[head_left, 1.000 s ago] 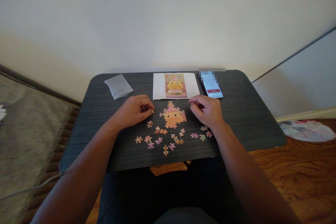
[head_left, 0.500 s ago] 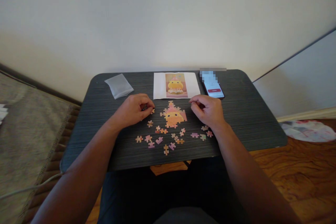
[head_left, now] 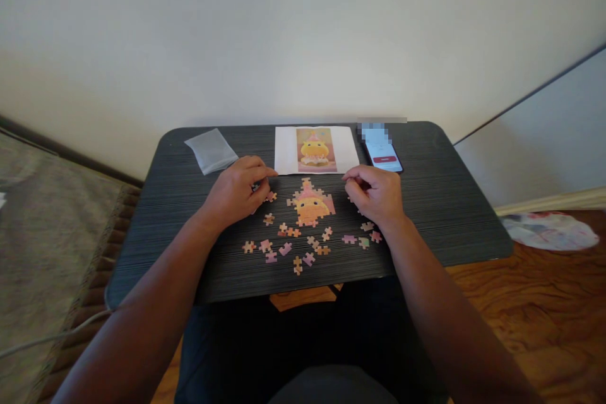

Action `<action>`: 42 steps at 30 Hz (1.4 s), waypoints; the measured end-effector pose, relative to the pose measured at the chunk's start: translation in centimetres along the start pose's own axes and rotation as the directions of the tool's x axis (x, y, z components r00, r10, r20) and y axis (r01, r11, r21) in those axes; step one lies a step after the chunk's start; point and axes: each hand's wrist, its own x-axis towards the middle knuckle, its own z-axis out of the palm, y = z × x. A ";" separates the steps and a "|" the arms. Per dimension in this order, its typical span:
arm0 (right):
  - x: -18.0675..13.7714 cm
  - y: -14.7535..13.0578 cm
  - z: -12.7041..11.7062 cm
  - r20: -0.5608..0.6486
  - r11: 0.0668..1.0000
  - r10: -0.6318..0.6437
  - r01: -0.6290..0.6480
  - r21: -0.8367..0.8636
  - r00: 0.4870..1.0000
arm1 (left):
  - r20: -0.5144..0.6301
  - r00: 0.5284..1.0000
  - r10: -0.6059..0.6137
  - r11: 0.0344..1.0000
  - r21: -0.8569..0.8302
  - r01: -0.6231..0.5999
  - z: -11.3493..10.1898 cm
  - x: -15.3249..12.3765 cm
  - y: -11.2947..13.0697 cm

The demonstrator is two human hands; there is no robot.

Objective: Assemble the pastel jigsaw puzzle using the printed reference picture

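Observation:
A partly joined jigsaw puzzle [head_left: 311, 203] with a yellow animal face and pink hat lies on the dark table [head_left: 440, 202]. My left hand [head_left: 239, 189] rests left of it, index finger stretched out and apart from the thumb. A loose puzzle piece [head_left: 271, 196] lies by its fingertips, with others partly hidden beneath. Right of the puzzle is my right hand [head_left: 374, 192], its fingers curled in; whatever they hold, if anything, is hidden. Small pieces show partly under its edge. Several loose pieces [head_left: 285, 249] lie in front of the puzzle, and a few more near my right wrist [head_left: 363, 243].
Behind the puzzle, a printed sheet [head_left: 286, 150] shows the animal with a cake. A clear plastic bag [head_left: 211, 150] lies at the back left, a lit phone [head_left: 381, 148] at the back right. The wall [head_left: 303, 38] stands behind the table.
My left index finger has lifted and stretched away from the thumb; the piece by the fingertips now lies clear of the pinch. My right hand is almost unmoved. The view has shifted slightly.

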 end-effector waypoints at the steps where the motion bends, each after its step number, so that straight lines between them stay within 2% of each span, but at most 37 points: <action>1: 0.0 0.0 0.0 0.005 1.000 0.001 -0.001 0.000 1.000 | -0.002 1.000 0.000 1.000 0.012 0.000 0.0 0.0 -0.1; 18: 0.1 -0.3 0.0 0.116 1.000 -0.027 0.028 -0.002 0.993 | -0.093 0.993 -0.071 0.997 -0.031 0.068 0.0 0.1 -0.8; 22: 0.1 -0.2 -0.1 0.103 0.999 -0.034 0.033 0.004 0.994 | -0.084 0.991 -0.102 0.990 -0.102 0.093 -0.4 0.2 -0.4; 26: 0.1 0.0 -0.2 0.069 1.000 -0.027 0.027 0.000 0.997 | -0.113 0.985 -0.130 0.988 -0.102 0.119 -0.6 0.3 -0.2; 30: 0.1 0.0 -0.3 0.030 1.000 -0.024 0.024 0.008 0.999 | -0.114 0.981 -0.160 0.986 -0.075 0.152 -0.4 0.2 -0.5; 36: 0.1 0.2 -0.1 0.024 1.000 0.010 -0.009 -0.022 1.000 | -0.120 0.964 -0.238 0.965 -0.144 0.220 0.3 -0.2 -1.2; 42: 0.4 0.5 -0.1 -0.012 0.999 -0.036 0.036 0.006 0.999 | -0.167 0.958 -0.233 0.964 -0.170 0.205 0.5 -0.2 -1.1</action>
